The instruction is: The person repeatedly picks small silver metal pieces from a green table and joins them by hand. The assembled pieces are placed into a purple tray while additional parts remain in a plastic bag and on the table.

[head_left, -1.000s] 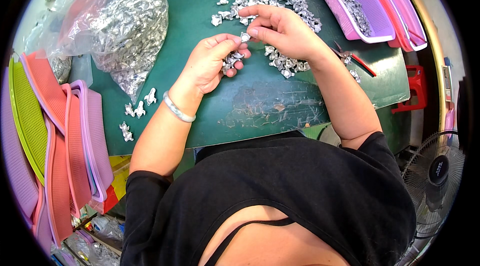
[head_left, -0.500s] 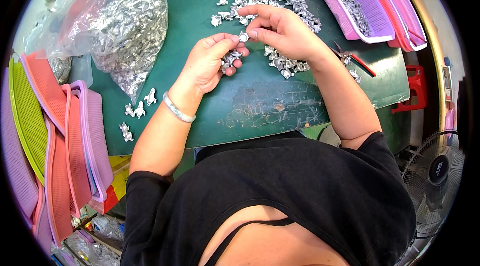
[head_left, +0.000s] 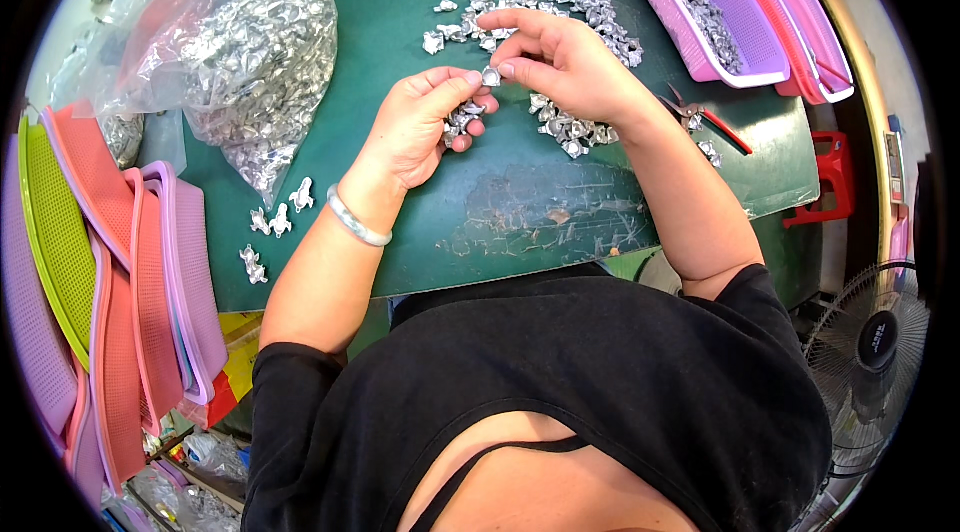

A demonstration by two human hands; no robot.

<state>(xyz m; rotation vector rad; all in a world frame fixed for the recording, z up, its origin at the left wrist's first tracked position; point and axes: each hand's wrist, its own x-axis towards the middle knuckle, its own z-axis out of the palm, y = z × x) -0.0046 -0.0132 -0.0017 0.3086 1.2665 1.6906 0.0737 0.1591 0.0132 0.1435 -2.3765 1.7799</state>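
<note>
Several small silvery metal castings [head_left: 461,120] are cupped in my left hand [head_left: 425,122], its fingers curled around them. Between its thumb and my right fingertips sits one more casting [head_left: 491,77], pinched from both sides. My right hand [head_left: 570,62] reaches in from the right, thumb and index finger closing on that piece. Beyond and under my right hand, loose castings [head_left: 595,7] lie in a spread pile on the green table. A smaller heap [head_left: 570,127] lies below my right wrist. Left of my left forearm are a few separate castings [head_left: 280,220].
A clear plastic bag [head_left: 265,62] full of castings stands at the far left. At the far right are a purple basket [head_left: 750,42] with castings and red-handled pliers [head_left: 725,129]. Stacked plastic baskets [head_left: 60,232] line the left edge; a fan [head_left: 870,362] stands at lower right.
The casting between my fingertips has turned slightly and shifted a little. Both hands are otherwise in nearly the same place.
</note>
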